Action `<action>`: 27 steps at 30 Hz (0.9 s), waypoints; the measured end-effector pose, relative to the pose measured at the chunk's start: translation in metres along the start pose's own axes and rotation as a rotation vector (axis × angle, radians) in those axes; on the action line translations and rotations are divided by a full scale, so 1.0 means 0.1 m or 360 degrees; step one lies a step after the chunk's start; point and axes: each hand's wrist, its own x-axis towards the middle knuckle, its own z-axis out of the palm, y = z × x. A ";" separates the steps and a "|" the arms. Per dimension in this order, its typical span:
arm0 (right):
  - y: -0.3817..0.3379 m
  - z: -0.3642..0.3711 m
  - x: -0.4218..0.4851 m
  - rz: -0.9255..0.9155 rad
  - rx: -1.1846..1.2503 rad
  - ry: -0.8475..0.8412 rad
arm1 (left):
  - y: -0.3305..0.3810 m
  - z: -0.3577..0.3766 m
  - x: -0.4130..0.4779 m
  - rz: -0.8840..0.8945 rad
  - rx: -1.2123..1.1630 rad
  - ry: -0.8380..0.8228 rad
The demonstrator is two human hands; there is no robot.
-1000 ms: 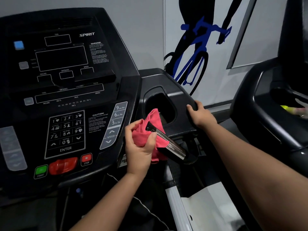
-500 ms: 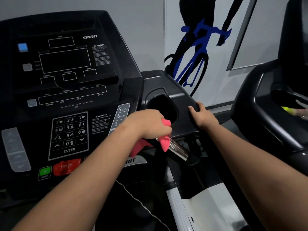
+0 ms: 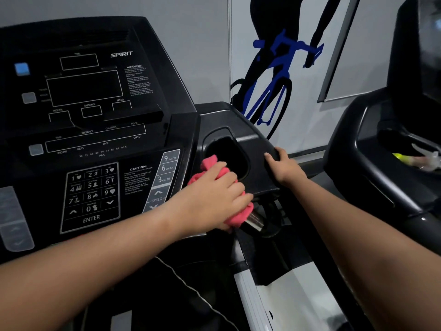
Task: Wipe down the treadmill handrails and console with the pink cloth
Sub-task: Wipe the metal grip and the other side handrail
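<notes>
Console at left. Left hand gripped the bunched pink cloth around the chrome handrail grip, below the cup holder; its interior was too dark to tell contents. Right hand, apart from the left, clamped the console's right edge, with a gap to the neighbouring treadmill.

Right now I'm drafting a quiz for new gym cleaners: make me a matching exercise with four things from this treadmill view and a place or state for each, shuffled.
Things
1. crumpled pink cloth
2. right hand
3. shiny metal handgrip
4. small blue square button

Places or states
A. upper left of the black console
B. grips the edge of the black cup-holder tray
C. sticks out below the cloth
D. bunched under the left hand

Pairs: 1-D, 2-B, 3-C, 4-A.
</notes>
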 end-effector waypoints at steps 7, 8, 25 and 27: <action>-0.01 0.00 0.00 -0.0004 0.0033 -0.0016 | 0.08 -0.35 0.08 -0.0111 0.0208 -0.0386; 0.00 0.00 -0.01 -0.0005 0.0035 -0.0016 | 0.06 -0.40 0.18 -0.0099 0.0124 -0.0566; -0.01 -0.03 -0.03 0.0003 0.0063 -0.0018 | 0.05 -0.16 0.89 -0.0127 -0.0671 -0.1593; -0.01 -0.03 -0.03 -0.0004 0.0066 -0.0018 | 0.15 -0.27 0.71 -0.0179 -0.0456 -0.1132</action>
